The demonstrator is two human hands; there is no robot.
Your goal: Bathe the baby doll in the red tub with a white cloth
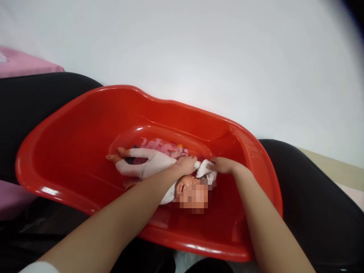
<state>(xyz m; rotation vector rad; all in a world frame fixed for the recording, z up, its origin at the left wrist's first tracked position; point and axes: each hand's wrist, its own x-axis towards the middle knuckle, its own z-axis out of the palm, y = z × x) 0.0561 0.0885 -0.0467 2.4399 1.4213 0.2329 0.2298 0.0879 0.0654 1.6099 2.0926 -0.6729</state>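
A baby doll [159,163] in a white outfit lies on its back in a red baby bathtub [71,125], bare feet toward the left and head toward the right. My left hand [187,165] is closed at the doll's raised arm, by its shoulder; the hand itself hides part of the grip. Beside it, my right hand [223,165] is closed on a crumpled white cloth [207,170], which may be the doll's sleeve. My left forearm crosses over the doll's body and covers part of it.
Behind the doll, several pink toy figures [163,147] lie on the tub floor. Black chairs [315,197] stand on both sides of the tub. A white wall [199,49] rises behind, and pink fabric [28,64] shows at the left.
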